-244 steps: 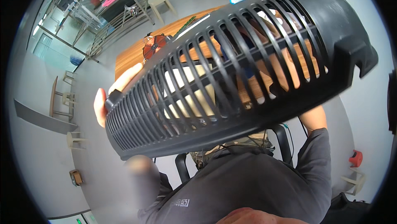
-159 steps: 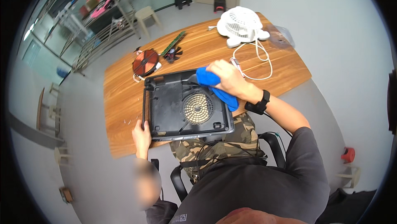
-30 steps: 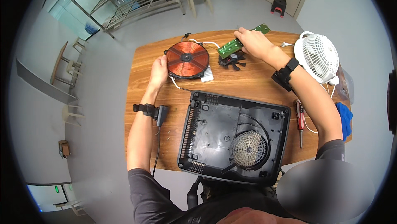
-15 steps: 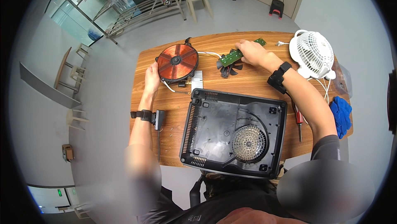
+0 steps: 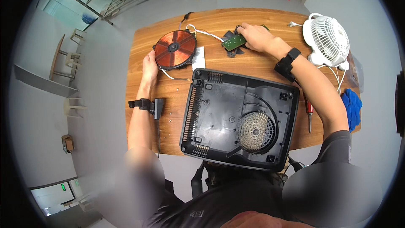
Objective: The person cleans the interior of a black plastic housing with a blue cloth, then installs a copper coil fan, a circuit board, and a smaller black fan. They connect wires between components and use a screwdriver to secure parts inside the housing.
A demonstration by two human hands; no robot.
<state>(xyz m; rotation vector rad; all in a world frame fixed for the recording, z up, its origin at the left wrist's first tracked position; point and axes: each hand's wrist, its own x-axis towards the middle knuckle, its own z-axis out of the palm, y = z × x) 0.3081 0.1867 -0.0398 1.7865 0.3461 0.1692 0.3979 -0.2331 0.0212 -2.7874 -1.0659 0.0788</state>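
- The left grip (image 5: 149,66) is closed on the edge of the copper coil (image 5: 166,57), just to its right.
- The right grip (image 5: 258,37) pinches the green circuit board (image 5: 234,43) beneath it.
- I'd move both together, leaving slack in the white wires (image 5: 211,34) between the grips.

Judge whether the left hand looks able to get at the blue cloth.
Probably not: the left hand holds the copper coil, and the right forearm and black housing lie between that hand and the blue cloth.

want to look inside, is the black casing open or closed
Open: no cover lies over the black casing, and its round grille shows.
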